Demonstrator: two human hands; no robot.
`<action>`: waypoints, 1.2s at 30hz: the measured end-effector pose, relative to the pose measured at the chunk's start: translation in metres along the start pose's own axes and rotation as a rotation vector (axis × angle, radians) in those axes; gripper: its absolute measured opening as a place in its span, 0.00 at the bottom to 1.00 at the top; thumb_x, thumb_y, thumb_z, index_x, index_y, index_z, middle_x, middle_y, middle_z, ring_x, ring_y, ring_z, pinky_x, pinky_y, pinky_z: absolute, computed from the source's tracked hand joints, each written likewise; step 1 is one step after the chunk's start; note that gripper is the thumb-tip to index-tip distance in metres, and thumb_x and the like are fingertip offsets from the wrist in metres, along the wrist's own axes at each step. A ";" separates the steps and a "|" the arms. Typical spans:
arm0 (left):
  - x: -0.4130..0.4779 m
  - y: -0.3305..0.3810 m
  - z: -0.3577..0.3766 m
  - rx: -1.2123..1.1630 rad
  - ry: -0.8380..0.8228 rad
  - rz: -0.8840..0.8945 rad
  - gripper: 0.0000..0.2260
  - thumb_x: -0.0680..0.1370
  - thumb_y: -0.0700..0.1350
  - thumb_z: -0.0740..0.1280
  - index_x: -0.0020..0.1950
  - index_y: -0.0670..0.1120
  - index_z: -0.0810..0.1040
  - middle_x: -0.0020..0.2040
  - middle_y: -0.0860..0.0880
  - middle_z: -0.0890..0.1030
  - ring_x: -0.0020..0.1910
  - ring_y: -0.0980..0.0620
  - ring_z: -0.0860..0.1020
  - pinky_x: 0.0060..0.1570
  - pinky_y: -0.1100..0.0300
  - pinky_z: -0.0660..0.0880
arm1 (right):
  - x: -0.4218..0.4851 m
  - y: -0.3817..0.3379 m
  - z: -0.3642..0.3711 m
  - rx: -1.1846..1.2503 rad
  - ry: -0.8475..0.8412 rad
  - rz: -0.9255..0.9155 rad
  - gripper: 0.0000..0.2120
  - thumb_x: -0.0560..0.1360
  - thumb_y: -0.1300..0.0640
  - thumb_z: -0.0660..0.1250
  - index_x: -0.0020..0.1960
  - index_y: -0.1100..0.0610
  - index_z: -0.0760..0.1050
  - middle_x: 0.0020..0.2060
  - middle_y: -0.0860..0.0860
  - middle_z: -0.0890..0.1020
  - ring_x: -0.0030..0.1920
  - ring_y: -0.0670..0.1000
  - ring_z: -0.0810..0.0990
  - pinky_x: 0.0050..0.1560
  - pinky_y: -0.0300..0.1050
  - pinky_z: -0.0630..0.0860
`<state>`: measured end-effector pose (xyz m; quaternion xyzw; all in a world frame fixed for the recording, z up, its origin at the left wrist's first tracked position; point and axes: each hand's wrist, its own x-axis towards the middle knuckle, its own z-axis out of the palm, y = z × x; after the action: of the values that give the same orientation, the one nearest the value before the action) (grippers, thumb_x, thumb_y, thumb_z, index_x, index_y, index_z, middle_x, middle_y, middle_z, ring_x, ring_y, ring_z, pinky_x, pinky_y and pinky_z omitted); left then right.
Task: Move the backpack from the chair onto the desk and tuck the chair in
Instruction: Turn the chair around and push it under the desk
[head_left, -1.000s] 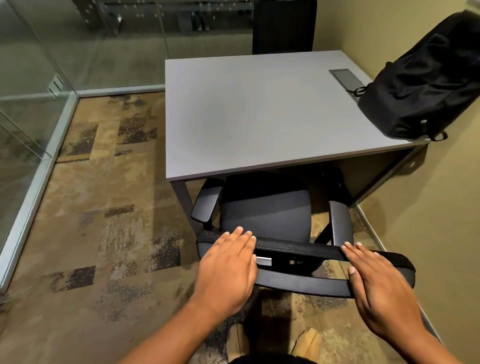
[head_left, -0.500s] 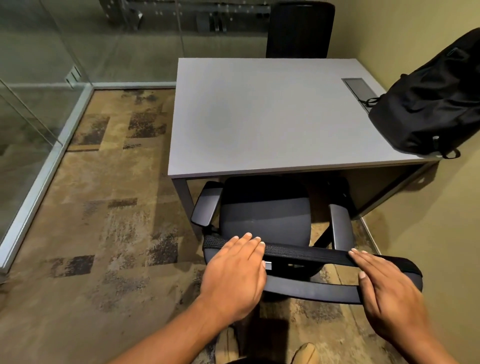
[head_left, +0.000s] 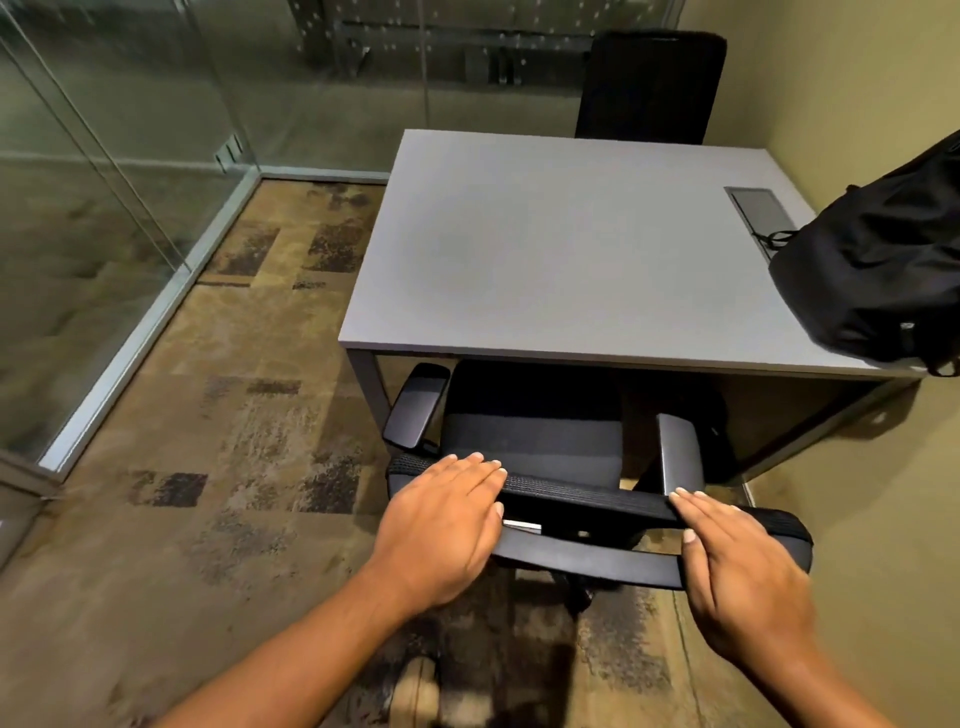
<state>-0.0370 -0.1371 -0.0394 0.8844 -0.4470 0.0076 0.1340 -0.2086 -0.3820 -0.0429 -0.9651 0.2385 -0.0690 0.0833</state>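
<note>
The black backpack (head_left: 872, 280) lies on the grey desk (head_left: 545, 249) at its right end, against the wall. A black office chair (head_left: 535, 441) stands in front of the desk, with the front of its seat under the desktop and its armrests just outside the edge. My left hand (head_left: 441, 525) lies over the left part of the backrest's top edge, fingers forward and thumb on the near side. My right hand (head_left: 743, 566) holds the right part of the backrest the same way.
A second black chair (head_left: 649, 83) stands at the desk's far side. A glass partition (head_left: 104, 208) runs along the left and the back. A beige wall (head_left: 883, 519) is close on the right. A cable hatch (head_left: 758, 208) is set in the desktop. Patterned carpet covers the floor.
The chair has rolled a little further under the desk with both hands on its backrest. My view has moved forward and to the left.
</note>
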 end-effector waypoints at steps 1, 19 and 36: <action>0.002 0.003 0.001 0.002 -0.001 -0.005 0.21 0.80 0.51 0.54 0.66 0.46 0.77 0.64 0.49 0.80 0.66 0.52 0.75 0.69 0.54 0.66 | 0.003 0.005 -0.001 -0.006 -0.003 -0.021 0.24 0.77 0.48 0.49 0.65 0.51 0.75 0.62 0.47 0.80 0.64 0.47 0.75 0.66 0.45 0.67; 0.040 0.024 0.012 0.002 0.022 -0.132 0.20 0.80 0.51 0.52 0.66 0.49 0.77 0.64 0.53 0.80 0.65 0.54 0.75 0.68 0.57 0.65 | 0.042 0.041 -0.007 0.020 0.030 -0.162 0.24 0.77 0.49 0.49 0.64 0.56 0.76 0.62 0.52 0.80 0.64 0.51 0.76 0.67 0.48 0.67; 0.085 -0.003 0.015 -0.045 0.100 -0.061 0.16 0.78 0.48 0.58 0.61 0.47 0.79 0.57 0.51 0.82 0.58 0.52 0.78 0.63 0.57 0.68 | 0.086 0.034 -0.004 0.011 0.036 -0.092 0.23 0.77 0.49 0.50 0.65 0.52 0.76 0.62 0.48 0.79 0.65 0.48 0.75 0.67 0.46 0.67</action>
<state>0.0147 -0.2059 -0.0431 0.8928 -0.4128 0.0377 0.1763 -0.1496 -0.4524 -0.0371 -0.9731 0.1951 -0.0915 0.0811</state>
